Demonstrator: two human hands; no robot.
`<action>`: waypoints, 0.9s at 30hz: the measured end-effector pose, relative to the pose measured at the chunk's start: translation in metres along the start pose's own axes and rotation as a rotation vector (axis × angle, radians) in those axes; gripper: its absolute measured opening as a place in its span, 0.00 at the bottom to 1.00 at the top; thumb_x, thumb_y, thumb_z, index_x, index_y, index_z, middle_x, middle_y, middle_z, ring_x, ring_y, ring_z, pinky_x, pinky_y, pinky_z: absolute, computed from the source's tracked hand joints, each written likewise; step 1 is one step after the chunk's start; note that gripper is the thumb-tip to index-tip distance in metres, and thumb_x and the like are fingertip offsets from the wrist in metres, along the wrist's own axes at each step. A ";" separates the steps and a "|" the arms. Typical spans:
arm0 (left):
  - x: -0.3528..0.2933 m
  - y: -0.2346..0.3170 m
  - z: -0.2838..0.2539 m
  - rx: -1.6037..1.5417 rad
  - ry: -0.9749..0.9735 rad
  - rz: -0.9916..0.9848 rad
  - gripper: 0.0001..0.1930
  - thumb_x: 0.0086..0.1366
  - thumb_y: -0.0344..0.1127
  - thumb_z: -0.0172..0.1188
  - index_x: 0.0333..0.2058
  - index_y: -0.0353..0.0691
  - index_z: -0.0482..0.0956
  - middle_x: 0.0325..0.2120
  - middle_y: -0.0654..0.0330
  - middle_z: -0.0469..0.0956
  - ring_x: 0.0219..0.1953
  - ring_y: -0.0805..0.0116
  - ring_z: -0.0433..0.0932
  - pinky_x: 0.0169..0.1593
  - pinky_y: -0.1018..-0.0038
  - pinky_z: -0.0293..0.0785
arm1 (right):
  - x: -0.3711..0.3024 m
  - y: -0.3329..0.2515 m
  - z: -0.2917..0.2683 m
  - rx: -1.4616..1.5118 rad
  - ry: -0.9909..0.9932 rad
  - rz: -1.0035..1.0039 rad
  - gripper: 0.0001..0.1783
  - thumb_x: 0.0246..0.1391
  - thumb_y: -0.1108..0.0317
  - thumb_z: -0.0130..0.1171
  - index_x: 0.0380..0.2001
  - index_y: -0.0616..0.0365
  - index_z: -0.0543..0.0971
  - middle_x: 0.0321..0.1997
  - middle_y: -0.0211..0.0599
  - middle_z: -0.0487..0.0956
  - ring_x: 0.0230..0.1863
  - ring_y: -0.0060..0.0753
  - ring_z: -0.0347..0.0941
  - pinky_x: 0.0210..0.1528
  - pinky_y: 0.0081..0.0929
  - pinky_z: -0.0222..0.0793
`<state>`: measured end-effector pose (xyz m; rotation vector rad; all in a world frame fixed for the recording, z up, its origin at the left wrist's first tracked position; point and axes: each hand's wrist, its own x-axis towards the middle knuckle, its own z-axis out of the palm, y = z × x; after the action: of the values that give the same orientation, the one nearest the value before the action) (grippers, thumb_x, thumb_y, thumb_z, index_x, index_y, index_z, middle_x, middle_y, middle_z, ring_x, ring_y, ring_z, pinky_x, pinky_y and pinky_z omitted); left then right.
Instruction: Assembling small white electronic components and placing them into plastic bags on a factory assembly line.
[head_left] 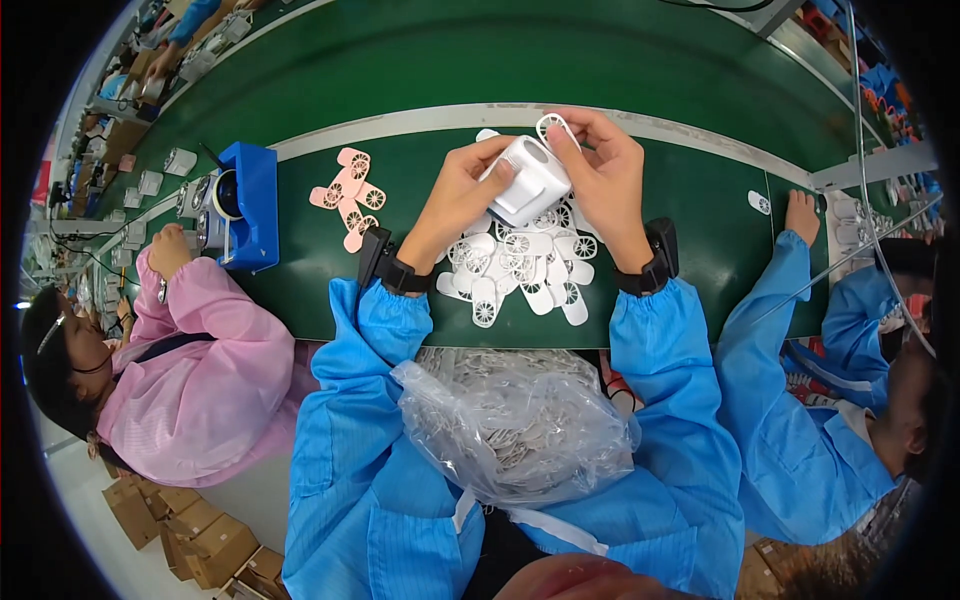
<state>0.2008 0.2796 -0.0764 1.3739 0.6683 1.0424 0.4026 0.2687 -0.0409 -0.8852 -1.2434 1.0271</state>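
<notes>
A white plastic housing (530, 190) with rounded edges and an oval opening is gripped in my left hand (462, 195), tilted above the table. My right hand (608, 175) pinches a small white plastic cover with a round spoked grille (551, 124) by the upper end of the housing. Its fingers also come up against the housing's right side. Below both hands lies a loose heap of similar white covers (515, 265) on the green table. I cannot tell whether the pinched cover touches the housing.
Several pink covers (350, 195) lie left of the heap, beside a blue tape dispenser (262, 210). An open clear bag of small white parts (520, 425) rests at my lap. One co-worker in pink (205, 370) sits left, another in blue (790, 400) right, near a single white cover (759, 202).
</notes>
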 end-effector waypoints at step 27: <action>0.008 0.028 0.020 0.385 0.164 0.267 0.38 0.54 0.43 0.84 0.61 0.36 0.78 0.48 0.54 0.86 0.49 0.65 0.85 0.54 0.68 0.81 | 0.008 -0.033 -0.018 -0.335 -0.240 -0.205 0.16 0.63 0.78 0.66 0.54 0.62 0.88 0.47 0.38 0.84 0.47 0.31 0.81 0.50 0.26 0.76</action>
<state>0.2160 0.2748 -0.0453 1.7589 0.8550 1.2944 0.4250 0.2658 -0.0098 -0.8814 -1.7072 0.7885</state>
